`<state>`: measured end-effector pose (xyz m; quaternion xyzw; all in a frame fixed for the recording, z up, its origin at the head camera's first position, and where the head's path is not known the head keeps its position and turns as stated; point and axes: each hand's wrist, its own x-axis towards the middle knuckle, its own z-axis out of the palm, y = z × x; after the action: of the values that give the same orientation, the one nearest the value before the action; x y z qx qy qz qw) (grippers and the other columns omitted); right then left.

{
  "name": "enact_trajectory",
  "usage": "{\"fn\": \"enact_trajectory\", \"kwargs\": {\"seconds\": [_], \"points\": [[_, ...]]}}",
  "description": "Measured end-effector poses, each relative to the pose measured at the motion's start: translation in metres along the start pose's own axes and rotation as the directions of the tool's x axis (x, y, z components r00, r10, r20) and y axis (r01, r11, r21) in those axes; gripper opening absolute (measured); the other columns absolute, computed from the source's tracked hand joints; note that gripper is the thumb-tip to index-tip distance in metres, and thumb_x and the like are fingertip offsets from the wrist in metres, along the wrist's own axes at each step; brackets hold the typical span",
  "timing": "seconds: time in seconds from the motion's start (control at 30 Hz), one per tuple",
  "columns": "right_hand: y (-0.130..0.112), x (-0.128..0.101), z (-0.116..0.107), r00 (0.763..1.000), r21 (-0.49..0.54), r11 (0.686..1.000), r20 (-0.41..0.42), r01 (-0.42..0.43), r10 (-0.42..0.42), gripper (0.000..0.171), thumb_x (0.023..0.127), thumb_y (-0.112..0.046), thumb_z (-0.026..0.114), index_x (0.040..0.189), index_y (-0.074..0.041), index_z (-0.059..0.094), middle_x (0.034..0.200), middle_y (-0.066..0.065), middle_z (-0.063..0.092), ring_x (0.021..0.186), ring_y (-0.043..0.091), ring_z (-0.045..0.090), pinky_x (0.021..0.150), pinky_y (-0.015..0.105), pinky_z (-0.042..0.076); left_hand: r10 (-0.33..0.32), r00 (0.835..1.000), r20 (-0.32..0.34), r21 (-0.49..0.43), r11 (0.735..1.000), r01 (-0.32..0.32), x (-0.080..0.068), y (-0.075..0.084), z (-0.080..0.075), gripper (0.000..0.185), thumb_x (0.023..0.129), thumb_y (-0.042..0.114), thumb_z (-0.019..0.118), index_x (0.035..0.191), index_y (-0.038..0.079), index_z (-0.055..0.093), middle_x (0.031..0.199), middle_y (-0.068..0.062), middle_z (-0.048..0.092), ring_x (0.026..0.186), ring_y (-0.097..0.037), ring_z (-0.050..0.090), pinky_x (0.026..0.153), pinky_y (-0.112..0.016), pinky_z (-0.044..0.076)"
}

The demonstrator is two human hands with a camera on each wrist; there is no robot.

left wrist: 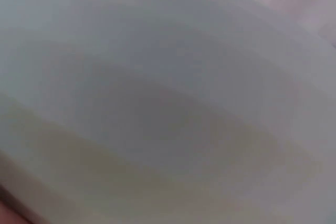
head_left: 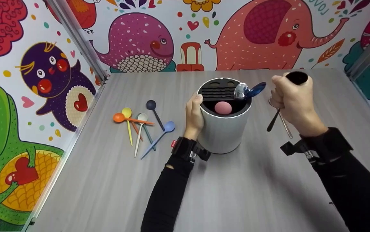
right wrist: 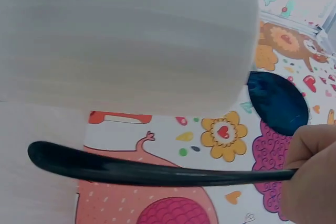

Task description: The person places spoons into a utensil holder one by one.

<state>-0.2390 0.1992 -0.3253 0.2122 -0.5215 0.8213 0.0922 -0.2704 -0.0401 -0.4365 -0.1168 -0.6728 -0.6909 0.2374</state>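
Note:
My left hand (head_left: pixel 194 114) holds a round silver-grey utensil holder (head_left: pixel 223 135) by its left side, the thumb up at the rim. Inside the holder's black top stand a pink spoon (head_left: pixel 223 108), a shiny silver spoon (head_left: pixel 241 91) and a blue spoon (head_left: pixel 258 89), bowls up. To the right of it, my right hand (head_left: pixel 296 100) grips a black spoon (head_left: pixel 297 77), its bowl above the fist and its handle slanting down below. The right wrist view shows that dark handle (right wrist: pixel 126 171) close up. In the left wrist view the holder's wall (left wrist: pixel 168 103) fills nearly everything.
Left of the holder lies a loose pile of several coloured spoons, among them an orange spoon (head_left: pixel 118 117), a dark spoon (head_left: pixel 151 104) and a blue spoon (head_left: pixel 169 126). A thin metal spoon (head_left: pixel 287 126) lies under the right hand. Cartoon-printed walls (head_left: pixel 201 32) border the table.

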Motion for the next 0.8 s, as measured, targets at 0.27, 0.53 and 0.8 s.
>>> {"fn": "enact_trajectory", "kwargs": {"seconds": [0.27,0.53,0.8], "points": [[-0.025,0.007,0.018,0.997,0.135,0.991,0.071,0.014,-0.023,0.051,0.095,0.008,0.054,0.060,-0.007,0.020,0.060,0.000,0.014,0.050,0.011,0.009,0.037,0.023,0.008,-0.002,1.000,0.003,-0.021,1.000,0.002,0.000,-0.001,0.000,0.054,0.096,0.027,0.033,0.121,-0.008,0.066,0.116,-0.019,0.069,0.108,-0.022,0.063,0.099,-0.033,0.047],[-0.045,0.011,0.039,0.992,0.214,0.975,0.099,0.050,-0.073,0.049,0.094,0.006,0.054,0.062,-0.009,0.020,0.061,0.000,0.015,0.049,0.011,0.010,0.038,0.022,0.009,-0.030,1.000,0.007,0.000,1.000,0.030,-0.001,0.000,0.001,0.055,0.096,0.029,0.034,0.121,-0.007,0.066,0.116,-0.018,0.068,0.107,-0.021,0.062,0.098,-0.032,0.047],[-0.048,0.020,0.051,0.984,0.249,0.961,0.098,0.120,-0.148,0.050,0.092,0.005,0.055,0.064,-0.010,0.017,0.061,-0.001,0.014,0.046,0.009,0.012,0.038,0.022,0.011,-0.022,1.000,0.004,0.013,1.000,0.022,-0.001,0.000,-0.001,0.055,0.095,0.030,0.034,0.120,-0.007,0.067,0.114,-0.018,0.068,0.106,-0.021,0.061,0.098,-0.033,0.046]]}}
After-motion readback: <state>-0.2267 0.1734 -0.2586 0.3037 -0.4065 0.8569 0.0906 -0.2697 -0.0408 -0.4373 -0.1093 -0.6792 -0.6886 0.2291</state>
